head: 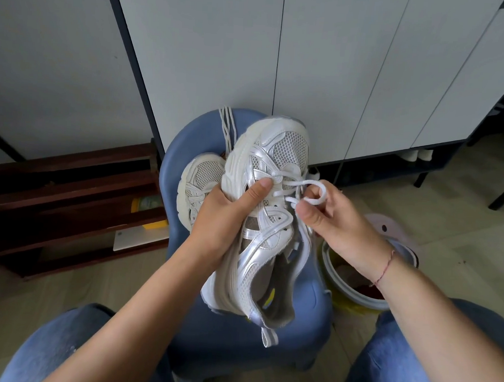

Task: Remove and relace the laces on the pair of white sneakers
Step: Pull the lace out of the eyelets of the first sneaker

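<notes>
Fingertips (308,212) of your right hand (341,224) pinch a loop of white lace (315,191) at the eyelets. Your left hand (226,218) grips the held sneaker (276,151) by its side, thumb pressed beside the lacing, toe pointing away, above the blue stool (186,140). The second sneaker (200,173) lies on that stool, a loose lace (227,128) behind it. The yellow-and-blue insole mark (270,298) is too blurred to read.
</notes>
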A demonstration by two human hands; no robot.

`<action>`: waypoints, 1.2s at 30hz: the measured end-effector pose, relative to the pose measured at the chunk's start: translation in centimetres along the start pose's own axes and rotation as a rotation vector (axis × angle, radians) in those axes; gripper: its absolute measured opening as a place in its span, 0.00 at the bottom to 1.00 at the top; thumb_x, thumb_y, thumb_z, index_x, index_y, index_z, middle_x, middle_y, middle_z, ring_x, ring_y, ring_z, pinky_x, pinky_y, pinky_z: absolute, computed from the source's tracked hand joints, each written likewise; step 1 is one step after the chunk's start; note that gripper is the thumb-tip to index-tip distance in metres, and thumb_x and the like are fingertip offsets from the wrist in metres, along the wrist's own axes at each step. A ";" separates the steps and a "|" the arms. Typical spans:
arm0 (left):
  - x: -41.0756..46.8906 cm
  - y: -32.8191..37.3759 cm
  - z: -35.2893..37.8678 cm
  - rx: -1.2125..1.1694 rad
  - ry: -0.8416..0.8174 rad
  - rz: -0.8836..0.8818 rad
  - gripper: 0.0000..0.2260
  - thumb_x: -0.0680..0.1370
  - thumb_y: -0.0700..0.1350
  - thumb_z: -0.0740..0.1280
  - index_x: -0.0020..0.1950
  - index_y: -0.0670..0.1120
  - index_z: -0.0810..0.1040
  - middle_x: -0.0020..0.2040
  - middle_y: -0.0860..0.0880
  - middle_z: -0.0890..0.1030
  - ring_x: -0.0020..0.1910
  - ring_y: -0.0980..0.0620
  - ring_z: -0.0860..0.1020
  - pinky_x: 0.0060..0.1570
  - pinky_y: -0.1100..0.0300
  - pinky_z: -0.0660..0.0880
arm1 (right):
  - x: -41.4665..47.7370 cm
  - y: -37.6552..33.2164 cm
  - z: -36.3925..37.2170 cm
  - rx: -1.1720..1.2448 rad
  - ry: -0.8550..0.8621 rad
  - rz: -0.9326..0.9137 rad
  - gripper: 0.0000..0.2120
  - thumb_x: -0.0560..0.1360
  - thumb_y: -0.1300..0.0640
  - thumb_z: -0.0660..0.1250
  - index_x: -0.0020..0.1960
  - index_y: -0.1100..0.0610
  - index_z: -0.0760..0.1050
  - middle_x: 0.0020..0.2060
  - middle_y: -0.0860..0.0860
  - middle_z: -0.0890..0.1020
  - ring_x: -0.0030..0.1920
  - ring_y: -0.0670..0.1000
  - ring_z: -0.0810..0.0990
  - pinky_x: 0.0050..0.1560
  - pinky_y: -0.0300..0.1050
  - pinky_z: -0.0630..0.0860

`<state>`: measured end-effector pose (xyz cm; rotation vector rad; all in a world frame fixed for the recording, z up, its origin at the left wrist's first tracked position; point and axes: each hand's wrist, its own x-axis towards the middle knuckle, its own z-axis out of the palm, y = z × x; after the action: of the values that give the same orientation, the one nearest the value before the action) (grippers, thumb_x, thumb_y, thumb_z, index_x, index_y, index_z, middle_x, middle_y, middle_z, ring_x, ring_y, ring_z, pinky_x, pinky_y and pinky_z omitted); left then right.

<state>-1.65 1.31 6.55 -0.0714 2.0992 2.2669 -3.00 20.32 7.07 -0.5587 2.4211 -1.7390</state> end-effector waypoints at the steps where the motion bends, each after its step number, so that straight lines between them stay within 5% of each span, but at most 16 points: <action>1: 0.0 0.0 0.1 0.000 -0.001 0.003 0.25 0.71 0.58 0.73 0.64 0.46 0.80 0.54 0.46 0.86 0.54 0.46 0.84 0.62 0.44 0.77 | 0.0 0.0 0.0 -0.019 0.002 0.018 0.35 0.59 0.26 0.67 0.51 0.53 0.73 0.45 0.48 0.81 0.47 0.46 0.80 0.51 0.42 0.76; 6: 0.0 -0.1 0.2 0.027 0.007 0.004 0.28 0.69 0.61 0.75 0.64 0.48 0.79 0.54 0.48 0.86 0.54 0.48 0.84 0.62 0.44 0.76 | 0.3 0.1 0.2 -0.059 0.203 0.041 0.18 0.71 0.36 0.62 0.41 0.50 0.78 0.34 0.46 0.80 0.38 0.47 0.79 0.44 0.46 0.75; 10: -0.1 0.0 0.2 0.010 -0.013 -0.002 0.27 0.71 0.59 0.73 0.65 0.47 0.78 0.55 0.47 0.86 0.54 0.47 0.84 0.62 0.45 0.77 | 0.7 -0.1 0.0 0.450 0.241 0.161 0.17 0.78 0.51 0.61 0.33 0.56 0.70 0.24 0.47 0.70 0.26 0.45 0.66 0.26 0.35 0.65; 14: 0.0 0.1 0.2 -0.001 -0.010 -0.004 0.26 0.72 0.59 0.72 0.65 0.46 0.79 0.54 0.47 0.86 0.54 0.47 0.84 0.62 0.45 0.77 | 1.0 -0.5 -1.8 0.955 0.178 0.211 0.17 0.74 0.47 0.60 0.29 0.54 0.69 0.23 0.47 0.65 0.22 0.45 0.61 0.25 0.35 0.62; 17: 0.0 0.1 0.1 0.009 0.010 -0.012 0.27 0.71 0.59 0.72 0.64 0.46 0.79 0.53 0.47 0.86 0.53 0.47 0.85 0.61 0.45 0.77 | 0.9 -0.1 -2.1 0.843 0.151 0.254 0.19 0.72 0.39 0.60 0.32 0.53 0.67 0.25 0.48 0.64 0.24 0.46 0.61 0.27 0.38 0.60; 20: 0.1 0.0 -0.1 0.015 0.025 -0.016 0.27 0.70 0.61 0.73 0.63 0.47 0.80 0.53 0.48 0.86 0.53 0.47 0.85 0.62 0.45 0.77 | 0.6 0.3 -0.5 0.409 0.052 0.253 0.28 0.65 0.29 0.64 0.36 0.56 0.72 0.28 0.52 0.72 0.28 0.49 0.70 0.31 0.40 0.67; 22: 0.1 0.0 -0.1 0.015 0.027 -0.015 0.27 0.70 0.61 0.73 0.63 0.47 0.80 0.53 0.48 0.86 0.53 0.47 0.85 0.62 0.45 0.77 | 0.5 0.5 0.5 0.249 0.061 0.171 0.26 0.68 0.34 0.64 0.42 0.57 0.80 0.40 0.56 0.83 0.42 0.53 0.82 0.46 0.47 0.77; 24: 0.1 0.0 -0.1 0.016 0.022 -0.008 0.28 0.70 0.60 0.74 0.64 0.47 0.79 0.54 0.47 0.86 0.53 0.47 0.85 0.62 0.45 0.77 | 0.5 0.4 0.8 0.179 0.106 0.104 0.21 0.73 0.39 0.63 0.47 0.58 0.80 0.47 0.60 0.83 0.52 0.58 0.82 0.58 0.55 0.76; 27: 0.0 0.1 0.0 0.004 0.017 -0.012 0.26 0.71 0.60 0.74 0.64 0.46 0.79 0.53 0.47 0.86 0.53 0.47 0.85 0.62 0.45 0.77 | 0.6 0.1 0.6 0.318 0.160 0.080 0.17 0.74 0.46 0.63 0.36 0.59 0.77 0.33 0.57 0.80 0.35 0.52 0.79 0.40 0.43 0.77; 29: 0.0 0.3 0.0 -0.006 0.012 -0.021 0.25 0.72 0.60 0.74 0.63 0.46 0.80 0.53 0.47 0.86 0.53 0.47 0.85 0.63 0.44 0.76 | 0.6 -0.5 -0.3 0.585 0.170 0.096 0.17 0.74 0.49 0.61 0.29 0.55 0.69 0.24 0.50 0.70 0.25 0.46 0.67 0.26 0.35 0.66; 33: 0.1 0.2 -0.1 0.001 0.020 -0.012 0.25 0.71 0.59 0.73 0.63 0.47 0.80 0.53 0.47 0.86 0.53 0.47 0.85 0.62 0.45 0.76 | 1.0 -1.1 -3.2 1.074 0.167 0.125 0.20 0.77 0.49 0.57 0.27 0.53 0.68 0.23 0.47 0.65 0.23 0.45 0.61 0.27 0.36 0.61; 36: 0.2 0.1 -0.2 0.014 0.022 -0.008 0.26 0.71 0.60 0.73 0.63 0.47 0.80 0.53 0.47 0.86 0.53 0.47 0.84 0.63 0.44 0.76 | 1.0 0.0 -2.4 0.861 0.097 0.238 0.21 0.71 0.38 0.62 0.29 0.54 0.68 0.24 0.49 0.64 0.23 0.46 0.61 0.25 0.36 0.61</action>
<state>-1.89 1.10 6.60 -0.1052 2.1206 2.2573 -4.69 22.11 8.03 -0.0700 1.4428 -2.4366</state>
